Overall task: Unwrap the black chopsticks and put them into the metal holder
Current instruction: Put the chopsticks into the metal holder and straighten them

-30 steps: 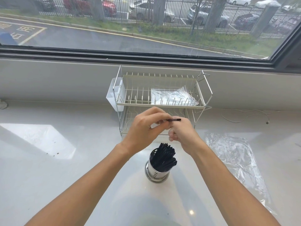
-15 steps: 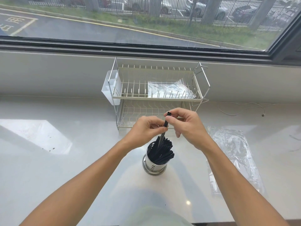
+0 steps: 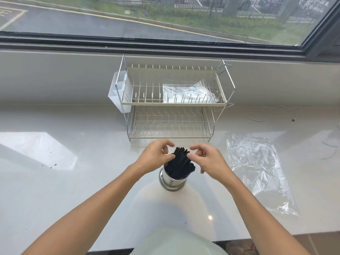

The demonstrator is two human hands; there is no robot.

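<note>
Chopsticks (image 3: 179, 163) stood bunched in metal holder (image 3: 172, 181) on tabletop (image 3: 73, 181), w/ left hand (image 3: 156, 157) & right hand (image 3: 207, 159) fingers loosely apart beside tips, prob. steadying them.

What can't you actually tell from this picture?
- How many chopsticks there are: head view, too tightly packed to count.
- Whether the left hand or right hand grips any: fingers cover the tips.
- Inside of the metal holder: the chopsticks fill it.
- What the bag on the rack holds: glare and wires.

Bright window (image 3: 165, 17) daylight, countertop (image 3: 55, 181) glare
</note>
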